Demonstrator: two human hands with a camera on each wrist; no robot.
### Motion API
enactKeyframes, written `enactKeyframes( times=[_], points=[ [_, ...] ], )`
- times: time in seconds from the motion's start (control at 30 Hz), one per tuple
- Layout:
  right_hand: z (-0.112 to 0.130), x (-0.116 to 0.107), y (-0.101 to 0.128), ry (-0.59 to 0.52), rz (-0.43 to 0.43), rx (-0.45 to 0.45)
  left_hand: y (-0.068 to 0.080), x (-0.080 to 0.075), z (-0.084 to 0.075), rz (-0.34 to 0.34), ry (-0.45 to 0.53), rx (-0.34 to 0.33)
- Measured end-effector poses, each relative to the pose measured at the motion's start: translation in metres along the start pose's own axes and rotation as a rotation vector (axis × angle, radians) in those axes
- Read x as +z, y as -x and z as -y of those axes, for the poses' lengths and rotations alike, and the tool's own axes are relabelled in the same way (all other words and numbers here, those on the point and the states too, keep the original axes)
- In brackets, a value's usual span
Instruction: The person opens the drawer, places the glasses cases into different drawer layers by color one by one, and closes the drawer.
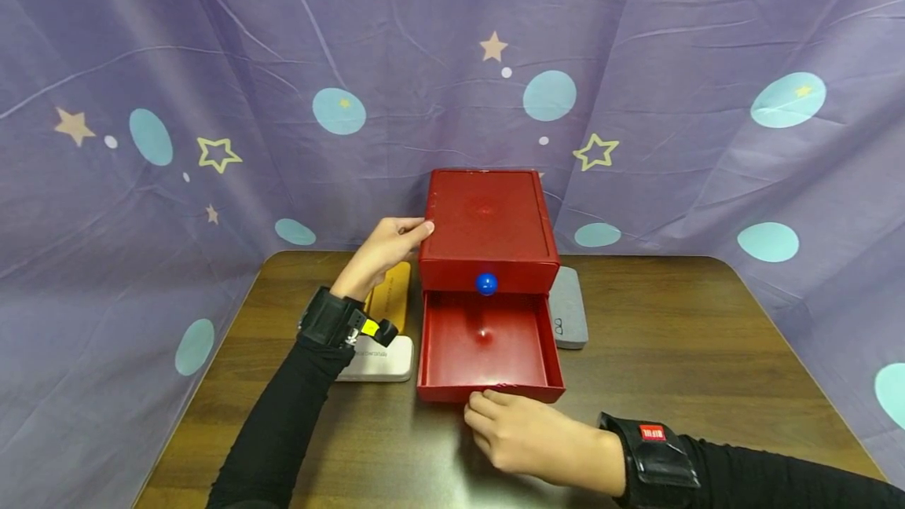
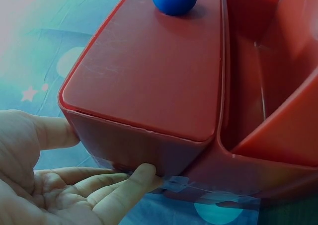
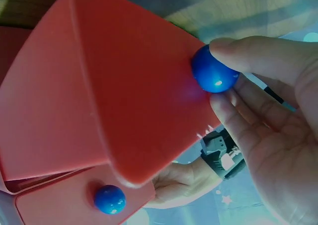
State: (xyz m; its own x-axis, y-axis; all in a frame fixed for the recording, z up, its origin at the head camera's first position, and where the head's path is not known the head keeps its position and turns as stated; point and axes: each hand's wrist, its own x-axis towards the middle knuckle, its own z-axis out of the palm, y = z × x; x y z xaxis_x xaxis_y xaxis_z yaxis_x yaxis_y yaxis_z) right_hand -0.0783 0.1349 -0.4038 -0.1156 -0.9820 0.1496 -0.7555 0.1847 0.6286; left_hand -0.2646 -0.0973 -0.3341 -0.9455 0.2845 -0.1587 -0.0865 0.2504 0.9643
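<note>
A red two-drawer box stands at the middle back of the wooden table. Its lower drawer is pulled out toward me and looks empty. My right hand pinches that drawer's blue knob between thumb and fingers. The upper drawer is closed, and its blue knob is free. My left hand rests against the box's left side near the top edge, thumb and fingers touching the wall.
A yellow case and a white case lie left of the box, under my left wrist. A grey case lies to its right. A purple star-patterned cloth hangs round the table's back and sides.
</note>
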Motion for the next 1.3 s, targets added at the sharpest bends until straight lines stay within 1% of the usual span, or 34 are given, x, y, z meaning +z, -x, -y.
enactKeyframes(
  times=[0.13, 0.27, 0.37, 0.47, 0.57, 0.63, 0.73, 0.83, 0.97, 1.07, 1.17, 1.3],
  points=[
    [-0.001, -0.003, -0.001, -0.019, 0.008, -0.016, 0.001, -0.001, -0.002, -0.004, -0.005, 0.01],
    [-0.002, -0.005, -0.001, -0.025, 0.008, -0.006, 0.001, -0.002, -0.005, -0.01, -0.006, 0.022],
    [-0.004, -0.008, -0.002, -0.059, 0.01, 0.003, 0.001, -0.003, -0.006, -0.009, -0.005, 0.023],
    [-0.01, -0.017, -0.004, -0.163, 0.011, 0.039, 0.001, -0.003, -0.006, -0.007, -0.002, 0.017],
    [-0.021, -0.03, -0.007, -0.315, 0.013, 0.087, 0.001, -0.003, -0.006, -0.007, -0.014, 0.006],
    [-0.032, -0.041, -0.008, -0.419, 0.025, 0.106, 0.002, -0.003, -0.006, -0.01, -0.019, -0.001],
    [-0.051, -0.055, -0.009, -0.546, 0.043, 0.128, 0.003, -0.002, -0.006, -0.01, -0.015, -0.003],
    [-0.07, -0.063, -0.01, -0.63, 0.043, 0.158, 0.003, -0.002, -0.006, -0.007, -0.004, 0.001],
    [-0.097, -0.07, -0.008, -0.746, 0.042, 0.241, 0.004, -0.001, -0.005, -0.013, -0.02, -0.002],
    [-0.117, -0.073, -0.006, -0.801, 0.013, 0.319, 0.004, 0.001, -0.004, -0.03, -0.049, 0.017],
    [-0.135, -0.074, -0.003, -0.806, -0.053, 0.413, 0.005, 0.002, -0.001, -0.065, -0.124, 0.075],
    [-0.155, -0.071, 0.003, -0.808, -0.139, 0.588, 0.009, 0.003, 0.004, -0.132, -0.301, 0.191]
  ],
)
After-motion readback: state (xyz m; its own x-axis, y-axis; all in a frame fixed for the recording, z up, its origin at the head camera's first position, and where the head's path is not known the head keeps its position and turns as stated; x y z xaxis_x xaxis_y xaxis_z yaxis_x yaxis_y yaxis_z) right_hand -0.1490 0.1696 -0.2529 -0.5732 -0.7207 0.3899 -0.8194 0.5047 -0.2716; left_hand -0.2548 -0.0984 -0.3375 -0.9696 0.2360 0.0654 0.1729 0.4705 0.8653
